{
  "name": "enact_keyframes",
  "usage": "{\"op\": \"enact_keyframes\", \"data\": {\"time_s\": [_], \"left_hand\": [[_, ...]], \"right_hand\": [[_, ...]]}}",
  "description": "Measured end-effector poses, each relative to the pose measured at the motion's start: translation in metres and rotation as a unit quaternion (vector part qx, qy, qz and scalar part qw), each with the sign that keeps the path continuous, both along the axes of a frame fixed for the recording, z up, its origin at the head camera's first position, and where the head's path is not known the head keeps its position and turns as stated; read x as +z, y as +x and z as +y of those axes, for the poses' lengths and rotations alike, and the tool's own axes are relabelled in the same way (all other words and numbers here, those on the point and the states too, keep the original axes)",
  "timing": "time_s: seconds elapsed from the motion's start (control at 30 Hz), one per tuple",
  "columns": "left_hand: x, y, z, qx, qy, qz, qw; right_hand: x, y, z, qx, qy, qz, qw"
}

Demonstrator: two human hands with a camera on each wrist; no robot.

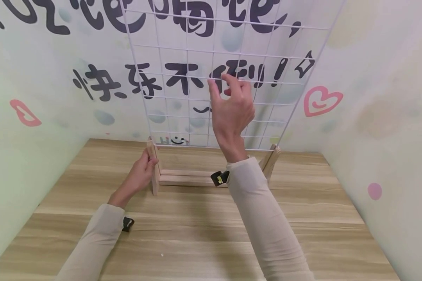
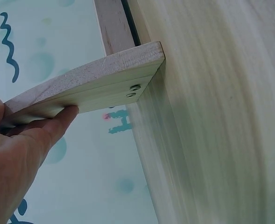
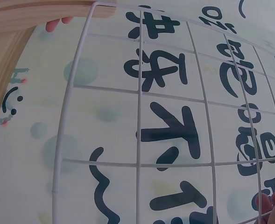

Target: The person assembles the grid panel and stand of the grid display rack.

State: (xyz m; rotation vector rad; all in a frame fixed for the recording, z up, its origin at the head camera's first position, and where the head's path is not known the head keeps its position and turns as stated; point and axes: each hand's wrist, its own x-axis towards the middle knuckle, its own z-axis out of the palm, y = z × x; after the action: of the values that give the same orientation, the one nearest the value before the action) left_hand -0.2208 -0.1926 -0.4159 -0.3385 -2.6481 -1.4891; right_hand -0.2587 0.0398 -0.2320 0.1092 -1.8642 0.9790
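A white wire grid panel (image 1: pixel 212 52) stands upright in a wooden stand (image 1: pixel 186 180), its lower corners at the two side posts. My left hand (image 1: pixel 142 171) grips the left side post (image 2: pixel 95 77), thumb on one face and fingers on the other. The right hand (image 1: pixel 233 107) is raised in front of the grid's middle. Its thumb and index finger are bent toward the wires with a gap between them, and the other fingers curl in. In the right wrist view only fingertips (image 3: pixel 264 205) of that hand show, close to the wires at the right edge.
The stand rests on a wood-grain table (image 1: pixel 183 230) near the back wall. That wall (image 1: pixel 102 121) carries large dark lettering and coloured drawings. A side wall (image 1: pixel 390 136) with a pink heart rises on the right. A tiny white speck (image 1: pixel 162 255) lies on the table.
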Motion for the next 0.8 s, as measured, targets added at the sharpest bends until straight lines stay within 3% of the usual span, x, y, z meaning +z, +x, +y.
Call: {"op": "enact_keyframes", "data": {"time_s": [0.5, 0.8], "left_hand": [[0.000, 0.003, -0.001, -0.006, 0.001, -0.004, 1.0000], [0.009, 0.004, -0.001, -0.011, -0.011, -0.020, 0.9997]], "right_hand": [[-0.009, 0.004, -0.001, -0.002, 0.001, 0.003, 1.0000], [-0.011, 0.006, -0.002, -0.005, 0.008, 0.010, 0.9999]]}}
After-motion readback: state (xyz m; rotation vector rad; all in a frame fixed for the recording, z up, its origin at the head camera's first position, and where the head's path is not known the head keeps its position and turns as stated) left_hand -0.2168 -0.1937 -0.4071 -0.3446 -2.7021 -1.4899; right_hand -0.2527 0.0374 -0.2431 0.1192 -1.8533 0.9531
